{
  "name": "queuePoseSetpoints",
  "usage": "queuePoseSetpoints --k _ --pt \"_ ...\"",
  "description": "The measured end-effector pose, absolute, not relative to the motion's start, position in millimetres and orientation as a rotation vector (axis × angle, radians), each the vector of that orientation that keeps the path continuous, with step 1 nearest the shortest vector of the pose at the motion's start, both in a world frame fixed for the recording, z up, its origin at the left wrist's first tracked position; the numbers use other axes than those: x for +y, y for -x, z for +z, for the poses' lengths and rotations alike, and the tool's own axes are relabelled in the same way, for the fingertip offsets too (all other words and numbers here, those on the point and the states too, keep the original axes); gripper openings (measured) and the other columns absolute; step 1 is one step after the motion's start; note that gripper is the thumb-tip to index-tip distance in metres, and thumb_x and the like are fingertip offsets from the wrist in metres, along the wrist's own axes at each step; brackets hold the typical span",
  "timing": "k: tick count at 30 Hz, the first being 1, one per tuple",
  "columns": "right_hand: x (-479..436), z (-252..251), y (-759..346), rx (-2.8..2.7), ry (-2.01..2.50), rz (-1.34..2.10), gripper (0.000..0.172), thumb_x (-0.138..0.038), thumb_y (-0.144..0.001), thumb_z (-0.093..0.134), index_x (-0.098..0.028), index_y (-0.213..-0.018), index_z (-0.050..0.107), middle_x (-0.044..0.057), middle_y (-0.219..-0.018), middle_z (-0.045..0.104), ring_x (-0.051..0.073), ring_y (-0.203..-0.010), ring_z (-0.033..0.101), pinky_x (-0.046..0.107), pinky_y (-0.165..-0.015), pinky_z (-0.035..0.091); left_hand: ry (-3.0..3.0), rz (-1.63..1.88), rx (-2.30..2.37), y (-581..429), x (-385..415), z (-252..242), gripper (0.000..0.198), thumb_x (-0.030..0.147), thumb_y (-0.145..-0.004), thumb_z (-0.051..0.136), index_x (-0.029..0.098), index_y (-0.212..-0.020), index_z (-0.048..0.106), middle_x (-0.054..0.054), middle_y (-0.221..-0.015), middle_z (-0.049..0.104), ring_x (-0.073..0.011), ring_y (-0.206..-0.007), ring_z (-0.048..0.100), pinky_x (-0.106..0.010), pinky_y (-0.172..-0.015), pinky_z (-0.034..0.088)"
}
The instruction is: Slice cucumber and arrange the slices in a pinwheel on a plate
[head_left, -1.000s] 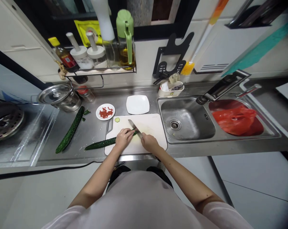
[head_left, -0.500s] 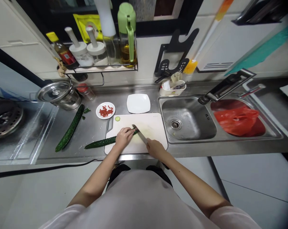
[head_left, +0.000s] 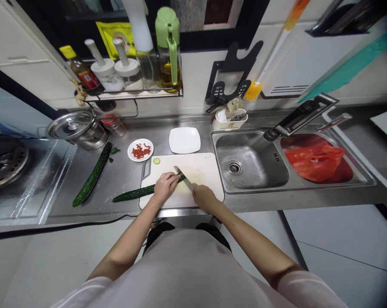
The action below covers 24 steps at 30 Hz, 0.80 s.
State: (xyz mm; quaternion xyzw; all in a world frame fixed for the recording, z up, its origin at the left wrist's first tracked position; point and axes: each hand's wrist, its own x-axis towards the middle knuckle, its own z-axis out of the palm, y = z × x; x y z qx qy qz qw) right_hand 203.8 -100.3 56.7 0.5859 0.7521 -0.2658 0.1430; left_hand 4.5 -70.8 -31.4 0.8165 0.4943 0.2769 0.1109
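A long green cucumber [head_left: 134, 193] lies across the left edge of the white cutting board [head_left: 209, 171]. My left hand [head_left: 166, 185] is closed around it near its right end. With my right hand [head_left: 204, 197] I grip the handle of a kitchen knife [head_left: 185, 179], its blade slanting up and left across the cucumber's tip just beside my left fingers. Whether the edge has gone into the cucumber, I cannot tell. One pale round cucumber slice [head_left: 156, 161] lies at the board's upper left corner.
Another cucumber [head_left: 92, 177] lies on the steel counter at left. Behind the board are a small plate [head_left: 131, 157] of chopped red pieces and a white square plate [head_left: 184, 140]. A sink [head_left: 254, 158] with a red plastic bag [head_left: 315, 160] is at right; a lidded pot [head_left: 84, 132] stands at left.
The knife and my right hand have shifted slightly left, nearer my left hand. My left hand still holds the cucumber. The whole view has shifted a little.
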Motion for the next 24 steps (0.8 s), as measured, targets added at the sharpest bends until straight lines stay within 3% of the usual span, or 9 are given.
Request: queuePoseSetpoints --k 24 --pt "-99.5 52.3 -199.7 2.160 -1.706 -0.773 0.025 -0.014 -0.093 0.036 -0.012 -0.111 0.053 0.016 -0.099 0.067 0.024 -0.094 0.064 0.032 -0.076 0.046 -2.367 0.805 1.455 -5.6 -70.8 -27.1 0.024 0.030 -0.093 0.050 0.024 -0.105 0.070 -0.006 -0.097 0.066 -0.0168 -0.090 0.057 -0.031 -0.081 0.049"
